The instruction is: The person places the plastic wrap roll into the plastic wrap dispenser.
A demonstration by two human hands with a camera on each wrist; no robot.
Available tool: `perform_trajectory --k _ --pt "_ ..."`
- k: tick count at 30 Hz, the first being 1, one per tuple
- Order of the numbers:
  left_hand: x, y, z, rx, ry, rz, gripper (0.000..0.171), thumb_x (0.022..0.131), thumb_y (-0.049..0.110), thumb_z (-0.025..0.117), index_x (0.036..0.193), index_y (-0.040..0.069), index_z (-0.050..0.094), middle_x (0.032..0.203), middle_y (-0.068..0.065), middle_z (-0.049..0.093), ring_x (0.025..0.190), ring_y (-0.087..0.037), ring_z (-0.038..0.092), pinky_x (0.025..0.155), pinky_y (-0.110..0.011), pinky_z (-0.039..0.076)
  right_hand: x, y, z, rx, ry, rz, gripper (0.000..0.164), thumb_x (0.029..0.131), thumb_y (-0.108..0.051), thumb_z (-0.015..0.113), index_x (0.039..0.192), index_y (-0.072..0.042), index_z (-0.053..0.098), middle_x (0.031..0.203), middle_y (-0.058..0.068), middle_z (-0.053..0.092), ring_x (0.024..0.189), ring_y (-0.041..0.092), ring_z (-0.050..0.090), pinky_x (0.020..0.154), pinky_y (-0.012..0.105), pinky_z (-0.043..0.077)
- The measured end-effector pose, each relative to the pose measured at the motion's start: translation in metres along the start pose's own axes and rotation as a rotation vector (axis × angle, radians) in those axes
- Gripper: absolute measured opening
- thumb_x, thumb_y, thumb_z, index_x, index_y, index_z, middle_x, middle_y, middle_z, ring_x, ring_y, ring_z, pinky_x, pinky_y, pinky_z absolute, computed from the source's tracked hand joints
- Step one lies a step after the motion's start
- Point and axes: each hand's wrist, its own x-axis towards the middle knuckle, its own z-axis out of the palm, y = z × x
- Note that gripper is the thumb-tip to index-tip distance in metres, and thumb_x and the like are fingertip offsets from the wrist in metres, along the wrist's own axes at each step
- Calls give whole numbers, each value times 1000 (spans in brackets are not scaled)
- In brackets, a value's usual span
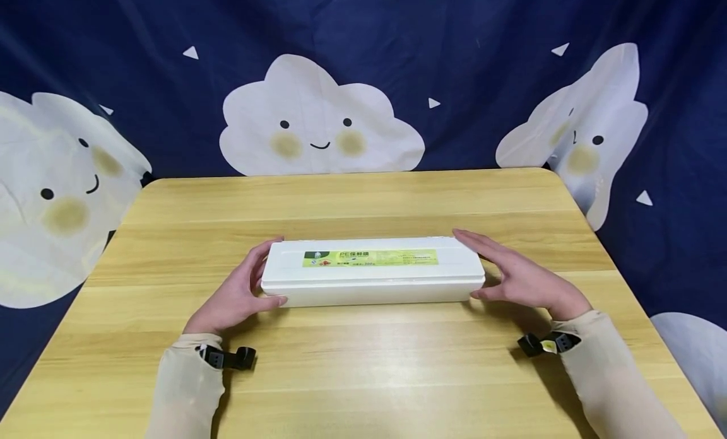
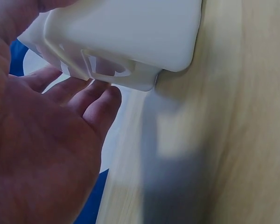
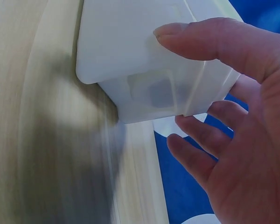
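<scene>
A long white cling film box [image 1: 372, 287] with a green and yellow label [image 1: 370, 257] on its lid rests lengthwise on the table, its lid down. At its left end, my left hand [image 1: 241, 292] holds it with the thumb on the front face and the fingers round the end toward the back. My right hand [image 1: 519, 276] grips the opposite end the same way, thumb in front and index finger along the top back corner. In the wrist views, the recessed end panels of the box [image 2: 126, 32] [image 3: 130, 51] show between thumb and fingers.
The light wooden table [image 1: 363, 376] has rounded far corners. Behind it and at both sides hangs a dark blue curtain [image 1: 466, 41] with white smiling clouds. A black wrist strap device [image 1: 227, 357] sits on the left cuff, another [image 1: 548, 344] on the right.
</scene>
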Motion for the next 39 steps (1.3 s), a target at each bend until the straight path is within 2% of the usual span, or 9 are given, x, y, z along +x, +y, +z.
perform_trajectory --k 5,12,17,20,26,39 --pt "-1 0 0 -5 5 -5 102 75 -2 83 156 14 21 154 -9 32 137 -25 37 105 -21 38 -1 1 0 7 -2 -14 101 78 -17 85 157 -31 23 160 -8 22 145 18 19 110 13 15" --pt "-1 1 1 -3 27 -17 102 76 0 83 156 16 22 154 -6 33 137 -24 37 106 -20 36 0 0 0 -3 11 -56 100 78 -15 85 157 -22 25 160 -7 21 144 18 21 111 12 16" --pt "-2 1 1 -9 29 -18 102 76 -1 83 156 16 22 156 -6 31 137 -25 37 105 -21 37 -1 -1 0 -32 14 -52 100 78 -19 85 157 -23 24 160 -7 20 143 19 24 110 12 17" --pt "-2 1 2 -11 28 -10 102 76 -2 82 156 15 21 156 -7 30 137 -27 37 105 -21 37 -2 -2 0 -44 21 -50 101 77 -18 85 157 -25 24 160 -6 21 143 19 25 109 11 17" --pt "-3 -1 3 -31 22 13 101 77 -6 79 156 12 19 156 -10 30 136 -29 37 104 -20 38 -4 -1 1 -38 31 -74 99 78 -15 84 157 -21 25 161 -4 21 144 20 24 110 12 17" --pt "-2 -3 4 -23 54 43 100 75 -12 78 155 8 22 155 -12 33 134 -23 41 102 -20 40 -5 0 4 -43 54 -122 92 80 -14 82 156 -19 29 159 4 26 144 21 24 111 13 18"
